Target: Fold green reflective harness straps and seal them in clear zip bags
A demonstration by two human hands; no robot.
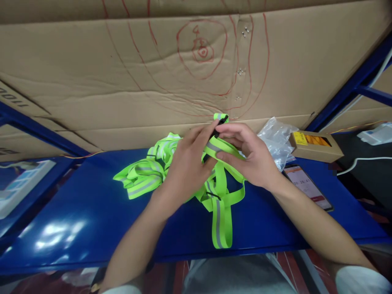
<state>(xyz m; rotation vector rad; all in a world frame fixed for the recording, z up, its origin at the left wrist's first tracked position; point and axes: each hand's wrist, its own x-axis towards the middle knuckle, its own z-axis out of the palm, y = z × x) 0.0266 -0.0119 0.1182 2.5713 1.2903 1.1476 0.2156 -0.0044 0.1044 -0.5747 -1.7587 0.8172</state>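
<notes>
- Fingers clamped, your left hand (190, 165) and right hand (255, 155) hold a green strap (216, 145) above the blue table (82, 200).
- Your left hand partly hides the strap pile (145, 175).
- Plastic bag (277, 136), box (320, 146), phone (308, 187) lie rightward.

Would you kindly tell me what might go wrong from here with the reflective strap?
The reflective strap between the left hand and right hand could snag, as loose lengths lie bunched around it. The nearest loop reaches close to the shelf's front edge and might slip over. The phone, beside the right forearm, may get nudged.
</notes>
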